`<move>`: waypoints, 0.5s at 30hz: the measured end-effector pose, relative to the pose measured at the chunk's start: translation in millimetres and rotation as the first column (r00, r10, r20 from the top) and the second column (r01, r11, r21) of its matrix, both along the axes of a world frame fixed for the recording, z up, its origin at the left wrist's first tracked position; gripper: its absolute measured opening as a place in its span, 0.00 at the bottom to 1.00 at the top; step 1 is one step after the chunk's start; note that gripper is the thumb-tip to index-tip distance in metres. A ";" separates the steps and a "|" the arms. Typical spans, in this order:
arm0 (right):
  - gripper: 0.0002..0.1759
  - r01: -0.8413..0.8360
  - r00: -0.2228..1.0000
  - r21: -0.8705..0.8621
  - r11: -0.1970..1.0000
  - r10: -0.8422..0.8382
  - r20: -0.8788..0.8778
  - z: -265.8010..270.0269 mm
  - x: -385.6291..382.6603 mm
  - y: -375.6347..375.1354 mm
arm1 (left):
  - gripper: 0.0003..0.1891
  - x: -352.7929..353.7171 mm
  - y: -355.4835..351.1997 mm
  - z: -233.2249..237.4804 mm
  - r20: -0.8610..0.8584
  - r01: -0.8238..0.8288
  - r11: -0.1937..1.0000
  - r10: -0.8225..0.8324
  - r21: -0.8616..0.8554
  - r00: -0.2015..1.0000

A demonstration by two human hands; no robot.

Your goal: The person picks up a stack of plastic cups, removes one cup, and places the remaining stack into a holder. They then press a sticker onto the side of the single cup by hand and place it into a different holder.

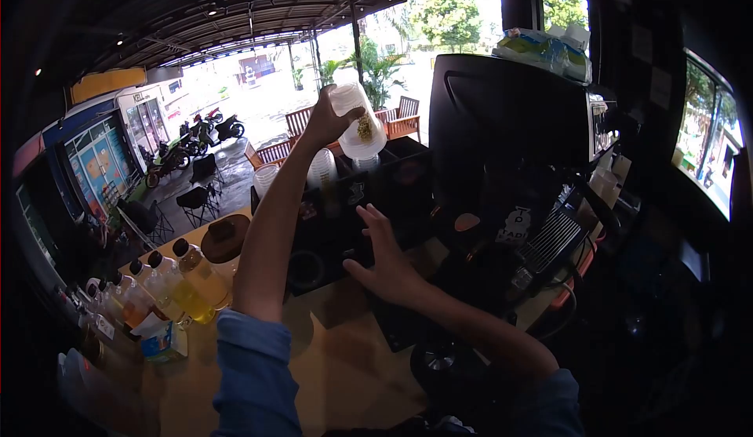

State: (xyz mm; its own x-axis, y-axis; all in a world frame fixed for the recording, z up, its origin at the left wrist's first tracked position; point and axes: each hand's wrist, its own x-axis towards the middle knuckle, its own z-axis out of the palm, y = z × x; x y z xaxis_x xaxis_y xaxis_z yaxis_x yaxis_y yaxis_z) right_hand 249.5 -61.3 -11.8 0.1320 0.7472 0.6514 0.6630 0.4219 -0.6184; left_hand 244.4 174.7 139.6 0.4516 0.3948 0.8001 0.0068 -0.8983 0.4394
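My left hand (333, 119) is raised and wrapped round a translucent plastic cup (367, 135) with a gold-coloured print. The cup is tilted, its wider end lower, just over the black cup holder (400, 172) at the counter's far edge. More clear cups (322, 169) stand in that holder, to the left of the raised one. My right hand (384, 260) hovers over the counter in front of the holder, fingers apart and nothing in them.
A large black coffee machine (506, 115) stands at the right, plastic packs (541, 49) on top. Several bottles (202, 272) of coloured liquid line the left side of the wooden counter (337, 358), near a small carton (165, 341). Wooden chairs (404, 119) stand beyond.
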 end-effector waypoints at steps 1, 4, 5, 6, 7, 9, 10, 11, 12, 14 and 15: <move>0.47 0.002 1.000 -0.004 1.000 -0.002 -0.005 0.9 -2.1 -4.8 | 0.46 5.3 3.8 1.2 -0.127 -0.039 0.999 0.037 -0.013 0.991; 0.45 -0.060 0.994 -0.097 0.993 0.069 0.083 8.7 -7.8 -21.2 | 0.46 16.6 14.8 -2.0 -0.220 0.004 0.995 -0.025 -0.097 0.975; 0.45 -0.062 0.995 -0.099 0.993 0.070 0.075 9.8 -8.9 -24.6 | 0.46 18.7 18.8 -3.4 -0.250 0.034 0.986 -0.075 -0.163 0.965; 0.45 -0.059 0.992 -0.096 0.994 0.070 0.110 9.7 -10.1 -27.3 | 0.46 21.1 21.0 -4.8 -0.259 0.068 0.980 -0.116 -0.188 0.959; 0.44 -0.057 0.987 -0.093 0.994 0.070 0.145 8.5 -10.1 -27.8 | 0.46 22.2 23.9 -5.2 -0.266 0.065 0.980 -0.115 -0.190 0.957; 0.44 -0.056 0.985 -0.079 0.995 0.068 0.158 4.3 -8.9 -27.1 | 0.48 23.5 27.9 -6.0 -0.302 0.056 0.979 -0.114 -0.194 0.946; 0.44 -0.055 0.981 -0.065 0.996 0.066 0.180 2.2 -8.7 -27.1 | 0.48 26.3 29.1 -3.9 -0.313 0.053 0.982 -0.108 -0.179 0.943; 0.44 -0.056 0.983 -0.067 0.996 0.067 0.173 0.3 -8.4 -26.8 | 0.48 28.1 29.6 -4.3 -0.320 0.051 0.982 -0.108 -0.182 0.941; 0.44 -0.049 0.979 -0.066 0.997 0.060 0.192 -1.2 -7.8 -26.2 | 0.48 29.1 29.1 -3.8 -0.326 0.036 0.987 -0.086 -0.156 0.942; 0.44 -0.052 0.975 -0.074 0.996 0.067 0.210 -3.5 -7.1 -25.2 | 0.48 29.9 26.7 -5.8 -0.341 0.027 0.995 -0.060 -0.100 0.938; 0.45 -0.062 0.975 -0.084 0.995 0.078 0.209 -4.2 -6.3 -25.0 | 0.49 31.2 26.0 -7.9 -0.356 0.022 0.997 -0.046 -0.070 0.933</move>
State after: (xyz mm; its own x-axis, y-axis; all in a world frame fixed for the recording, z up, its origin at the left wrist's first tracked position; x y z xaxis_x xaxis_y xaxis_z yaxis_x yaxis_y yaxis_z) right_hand 243.2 -86.3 -16.0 -0.0568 0.7983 0.5995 0.7528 0.4287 -0.4995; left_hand 275.6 200.7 131.7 0.7173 0.4187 0.5570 0.1437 -0.8710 0.4697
